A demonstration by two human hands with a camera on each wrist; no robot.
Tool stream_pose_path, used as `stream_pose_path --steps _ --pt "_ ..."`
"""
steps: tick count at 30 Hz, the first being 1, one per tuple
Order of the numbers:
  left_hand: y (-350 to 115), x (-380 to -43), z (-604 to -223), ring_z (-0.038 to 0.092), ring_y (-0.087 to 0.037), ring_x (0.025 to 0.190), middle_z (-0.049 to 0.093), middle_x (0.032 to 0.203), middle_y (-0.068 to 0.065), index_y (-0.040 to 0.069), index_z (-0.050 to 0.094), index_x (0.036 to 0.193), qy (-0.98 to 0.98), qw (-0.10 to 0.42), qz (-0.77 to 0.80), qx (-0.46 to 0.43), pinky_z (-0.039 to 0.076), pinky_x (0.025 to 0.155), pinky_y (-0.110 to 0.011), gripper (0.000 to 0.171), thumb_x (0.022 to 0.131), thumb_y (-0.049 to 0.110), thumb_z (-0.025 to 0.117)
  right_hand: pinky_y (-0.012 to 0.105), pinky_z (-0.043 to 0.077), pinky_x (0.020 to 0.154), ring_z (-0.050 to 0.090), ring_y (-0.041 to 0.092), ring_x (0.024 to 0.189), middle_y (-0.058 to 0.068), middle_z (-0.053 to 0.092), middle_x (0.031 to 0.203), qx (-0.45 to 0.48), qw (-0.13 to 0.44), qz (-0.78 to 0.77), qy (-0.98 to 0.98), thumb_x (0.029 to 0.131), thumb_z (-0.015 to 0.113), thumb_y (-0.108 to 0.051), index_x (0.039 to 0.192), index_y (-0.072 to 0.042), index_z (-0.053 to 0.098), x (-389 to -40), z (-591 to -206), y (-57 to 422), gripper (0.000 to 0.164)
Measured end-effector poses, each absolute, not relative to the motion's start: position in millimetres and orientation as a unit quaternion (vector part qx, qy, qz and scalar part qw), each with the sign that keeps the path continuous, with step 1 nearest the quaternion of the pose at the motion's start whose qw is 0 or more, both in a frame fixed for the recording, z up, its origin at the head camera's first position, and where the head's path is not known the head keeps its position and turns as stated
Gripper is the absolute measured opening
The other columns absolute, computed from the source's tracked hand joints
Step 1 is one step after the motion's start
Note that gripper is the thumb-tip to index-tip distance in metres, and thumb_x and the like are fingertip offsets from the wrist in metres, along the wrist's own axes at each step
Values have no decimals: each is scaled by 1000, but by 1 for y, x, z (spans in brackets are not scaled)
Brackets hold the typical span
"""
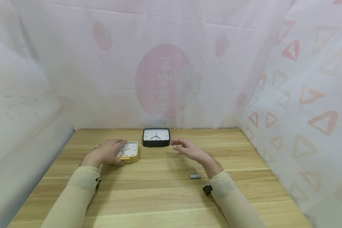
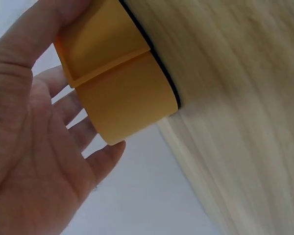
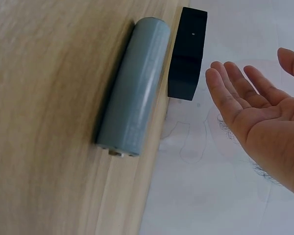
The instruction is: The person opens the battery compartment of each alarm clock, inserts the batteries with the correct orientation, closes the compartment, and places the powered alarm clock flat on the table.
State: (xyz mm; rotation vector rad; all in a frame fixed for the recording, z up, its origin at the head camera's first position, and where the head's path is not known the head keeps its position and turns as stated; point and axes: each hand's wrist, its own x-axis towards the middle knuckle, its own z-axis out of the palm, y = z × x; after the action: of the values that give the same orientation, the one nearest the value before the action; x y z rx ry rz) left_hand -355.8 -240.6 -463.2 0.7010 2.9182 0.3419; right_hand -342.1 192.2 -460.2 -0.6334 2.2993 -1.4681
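Observation:
A yellow square clock [image 1: 129, 151] lies face up on the left part of the table. My left hand [image 1: 107, 152] holds it by its left side, with fingers over the face and the thumb at the front edge. The left wrist view shows the yellow side of this clock [image 2: 122, 93] between thumb and fingers. Farther back, a black clock [image 1: 156, 138] with a white face lies near the table's rear edge. My right hand [image 1: 189, 150] hovers just right of it, fingers loosely bent and holding nothing. A grey battery [image 1: 195, 176] lies below that hand, large in the right wrist view [image 3: 134, 88].
The wooden table [image 1: 148, 196] has a rear edge against a pale printed curtain [image 1: 117, 79]. Similar curtains stand to the left and right [image 1: 296, 104]. A small black device [image 1: 207, 190] sits at my right wrist.

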Motion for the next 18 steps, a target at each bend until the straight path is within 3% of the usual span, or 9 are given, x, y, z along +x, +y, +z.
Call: stream_pose_path --steps 18 --pt "-220 -357 -459 59 -55 160 60 175 -22 15 57 175 957 25 76 279 51 128 -80 110 81 50 104 68 46 138 51 47 169 30 46 183 -220 170 -521 807 126 56 -30 176 6 42 -343 -461 193 63"
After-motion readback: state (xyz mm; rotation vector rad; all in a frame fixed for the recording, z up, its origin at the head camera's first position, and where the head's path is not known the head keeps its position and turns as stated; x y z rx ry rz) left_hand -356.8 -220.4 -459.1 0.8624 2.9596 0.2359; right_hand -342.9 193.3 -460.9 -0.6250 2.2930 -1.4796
